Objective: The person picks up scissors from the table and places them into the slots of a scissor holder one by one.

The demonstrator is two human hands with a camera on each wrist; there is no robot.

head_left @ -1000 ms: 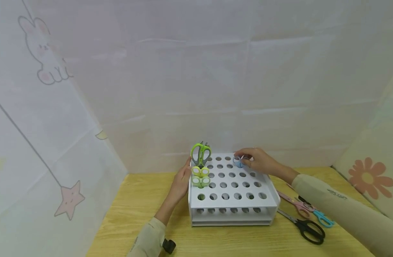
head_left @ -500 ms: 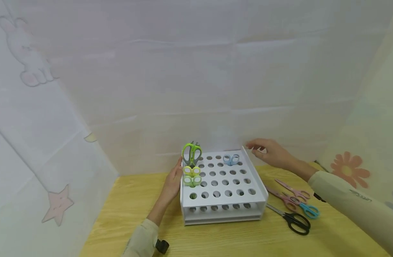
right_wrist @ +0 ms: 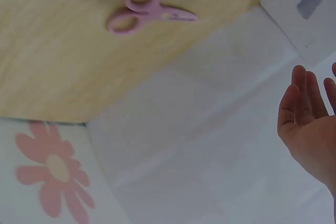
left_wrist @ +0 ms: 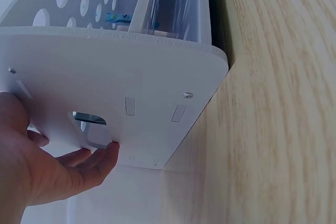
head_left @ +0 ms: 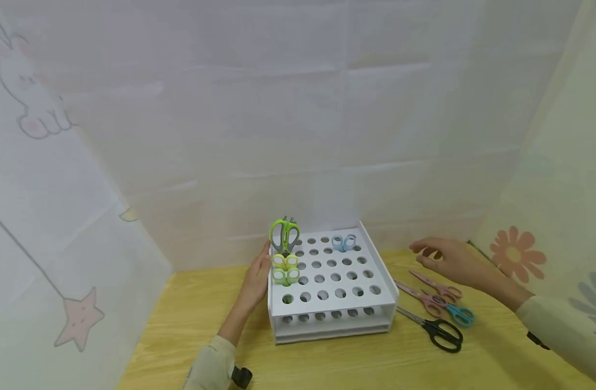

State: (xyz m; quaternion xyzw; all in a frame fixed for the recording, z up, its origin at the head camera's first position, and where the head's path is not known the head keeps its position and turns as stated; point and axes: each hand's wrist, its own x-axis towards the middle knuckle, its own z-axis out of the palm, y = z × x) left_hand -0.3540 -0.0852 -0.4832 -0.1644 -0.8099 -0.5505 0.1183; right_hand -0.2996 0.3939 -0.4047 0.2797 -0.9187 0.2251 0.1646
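Observation:
A white rack [head_left: 332,310] with rows of round holes stands on the table. Flat against its left side lies my left hand [head_left: 256,281]; in the left wrist view the fingertips touch the side panel beside a cutout. Down the rack's left column stand green-and-grey scissors [head_left: 285,245], yellow-handled scissors [head_left: 285,262] and light green scissors [head_left: 285,278], handles up. Light blue scissors [head_left: 344,247] stand in the back row towards the right. My right hand [head_left: 451,262] hangs with nothing in it, fingers loosely bent, above and behind the pink scissors [head_left: 440,287] on the table.
To the right of the rack lie a second pair of pink scissors [head_left: 428,301], teal-handled scissors [head_left: 452,310] overlapping them, and black scissors [head_left: 431,326]. A pale cloth backdrop [head_left: 278,135] rises behind the table [head_left: 190,309] and along both sides.
My right hand has let go of the light blue scissors, left standing in the rack, and moved right towards the loose scissors. My left hand stays at the rack; the head view has shifted.

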